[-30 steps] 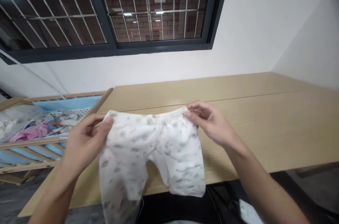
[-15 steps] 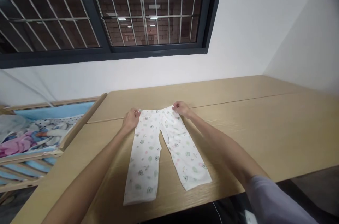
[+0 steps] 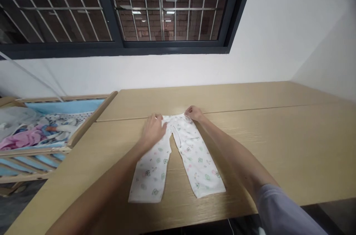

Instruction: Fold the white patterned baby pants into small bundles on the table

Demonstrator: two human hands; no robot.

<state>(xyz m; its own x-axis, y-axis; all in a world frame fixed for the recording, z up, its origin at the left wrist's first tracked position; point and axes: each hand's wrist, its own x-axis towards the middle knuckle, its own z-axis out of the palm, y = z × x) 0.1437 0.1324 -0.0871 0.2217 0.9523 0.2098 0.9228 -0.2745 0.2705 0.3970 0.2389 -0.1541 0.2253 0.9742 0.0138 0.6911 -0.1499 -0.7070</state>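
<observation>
A pair of small white trousers (image 3: 198,157) with a green, grey and pink print lies spread on the wooden table, waistband toward the wall and legs toward me. My right hand (image 3: 194,113) pinches the right corner of the waistband. Over the upper part of the left trouser leg lies my left hand (image 3: 153,130), palm down with thumb and fingers apart. It covers the left waistband corner, so that corner is hidden.
The wooden table (image 3: 278,142) has a seam running across it and meets the white wall (image 3: 167,70). On the left stands a wooden cot (image 3: 94,123) with blue lining, holding a pink cloth (image 3: 25,137) and other fabrics. A barred window (image 3: 172,16) is above.
My left hand has let go of the left waistband corner and moved right, onto the trousers. My right hand still holds its corner. The camera view has shifted slightly.
</observation>
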